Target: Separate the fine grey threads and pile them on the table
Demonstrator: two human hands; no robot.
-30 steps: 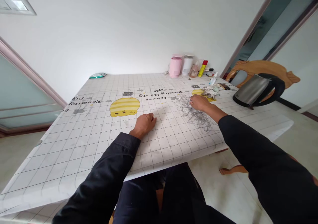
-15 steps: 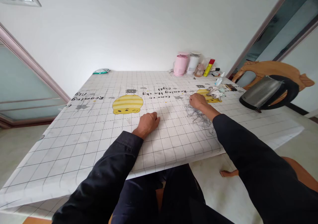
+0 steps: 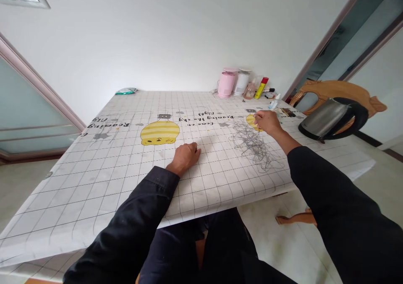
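Note:
A loose tangle of thin grey thread or wire (image 3: 253, 145) spreads over the tablecloth on the right. My right hand (image 3: 267, 122) is closed in a pinch above the far right side of this tangle, over a yellow printed bear. Whether a strand sits between its fingertips is too fine to tell. My left hand (image 3: 186, 155) rests on the tablecloth to the left of the tangle, fingers curled in, with nothing visible in it.
On the checked tablecloth (image 3: 126, 183), a pink container (image 3: 226, 84), a white container (image 3: 242, 82), a bottle (image 3: 250, 89) and a red-yellow canister (image 3: 261, 87) stand by the wall. A kettle (image 3: 325, 118) is at right, before a wooden chair (image 3: 352, 90). A green-white packet (image 3: 126, 91) lies far left.
My right hand has moved right and slightly up, off the tangle, which now shows more fully and looks more spread. The crumpled white cloth is no longer visible. My left hand stays in place.

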